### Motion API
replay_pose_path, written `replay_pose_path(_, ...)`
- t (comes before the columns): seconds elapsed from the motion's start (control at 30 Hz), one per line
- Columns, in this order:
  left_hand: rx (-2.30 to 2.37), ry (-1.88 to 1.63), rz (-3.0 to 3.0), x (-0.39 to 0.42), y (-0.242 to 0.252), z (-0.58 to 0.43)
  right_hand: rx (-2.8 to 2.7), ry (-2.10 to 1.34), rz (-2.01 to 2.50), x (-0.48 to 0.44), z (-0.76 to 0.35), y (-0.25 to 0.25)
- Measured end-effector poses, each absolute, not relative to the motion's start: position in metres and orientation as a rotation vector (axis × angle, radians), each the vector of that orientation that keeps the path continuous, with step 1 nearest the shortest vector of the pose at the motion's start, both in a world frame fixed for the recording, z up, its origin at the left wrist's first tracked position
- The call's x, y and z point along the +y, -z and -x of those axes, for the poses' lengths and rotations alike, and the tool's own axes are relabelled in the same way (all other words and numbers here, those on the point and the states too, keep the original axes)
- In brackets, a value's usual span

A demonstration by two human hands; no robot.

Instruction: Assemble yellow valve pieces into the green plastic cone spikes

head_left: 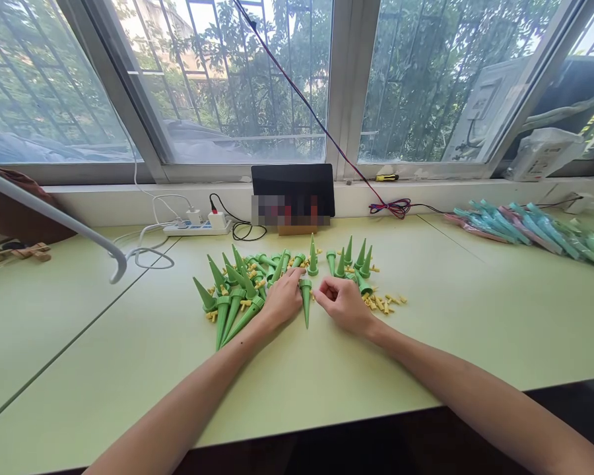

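A heap of green plastic cone spikes [237, 290] lies on the pale green table [129, 369], mixed with small yellow valve pieces [383, 303]. My left hand [283, 298] rests on the heap with its fingers curled around the wide end of one green spike [305, 305] that points toward me. My right hand [344, 302] sits just right of that spike, fingers pinched together on something I cannot make out. Several more spikes [349, 260] stand or lie behind my right hand.
A dark tablet [293, 191] leans against the window sill behind the heap. A white power strip [195, 227] with cables lies at the back left. Teal and pink packets [529, 231] are stacked at the right. A white tube [54, 218] crosses the left side.
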State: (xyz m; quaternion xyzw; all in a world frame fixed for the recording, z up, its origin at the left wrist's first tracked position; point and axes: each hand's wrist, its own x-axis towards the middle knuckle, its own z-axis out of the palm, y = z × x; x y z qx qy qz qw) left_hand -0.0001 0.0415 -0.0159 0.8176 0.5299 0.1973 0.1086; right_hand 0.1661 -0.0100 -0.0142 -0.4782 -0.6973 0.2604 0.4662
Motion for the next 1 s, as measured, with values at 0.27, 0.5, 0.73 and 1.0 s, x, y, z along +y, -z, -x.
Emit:
replay_pose_path(0.27,1.569,-0.572,-2.4,0.0397,0.0155,-0.0009,-1.733,-0.624,1.17,-0.0101,-0.1664,0.0152)
replay_pose_path(0.5,1.589,-0.509,-2.409,0.0393,0.0147,-0.0025,-1.746,-0.607,1.171,-0.0089,-0.1665,0.0159)
replay_pose_path(0.73,1.574,-0.573,-2.378,0.0377,0.0137,-0.0029,-1.746,-0.608,1.171,-0.0085,-0.1666,0.0156)
replay_pose_path(1.0,1.505,-0.986,-2.344,0.0379,0.0185,-0.004,-1.711,-0.639,1.161,-0.0088,-0.167,0.0137)
